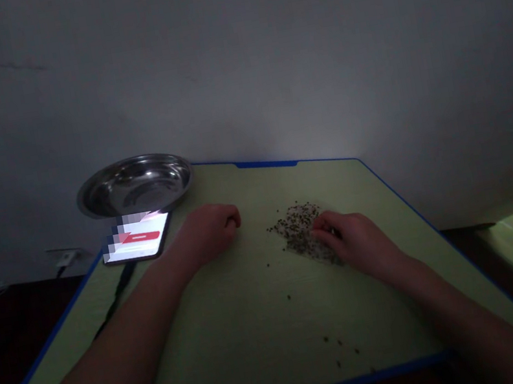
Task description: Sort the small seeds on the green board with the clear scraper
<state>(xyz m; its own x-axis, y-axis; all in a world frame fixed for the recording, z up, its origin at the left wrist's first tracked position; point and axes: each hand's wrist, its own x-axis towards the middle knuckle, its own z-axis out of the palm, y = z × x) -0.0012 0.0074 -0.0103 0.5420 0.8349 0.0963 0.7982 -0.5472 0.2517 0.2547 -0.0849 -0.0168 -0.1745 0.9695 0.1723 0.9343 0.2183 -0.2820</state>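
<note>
Small dark grains, like peppercorns or seeds [297, 216], lie in a loose pile on what looks like a thin clear sheet or bag [313, 249]. At the pile's right side, my right hand [350, 238] has thumb and fingers pinched together over the grains; whatever is between the fingertips is too small to make out. My left hand [211, 229] rests on the table to the left of the pile, apart from it. Its fingers are curled closed, and the inside of the palm is hidden.
A pale green table [243, 345] with a blue edge stands against a grey wall. At its back left is a shiny metal bowl [137, 185], with a lit phone [146, 240] before it and a dark cord [122, 286]. Several stray grains [339, 342] lie near the front edge.
</note>
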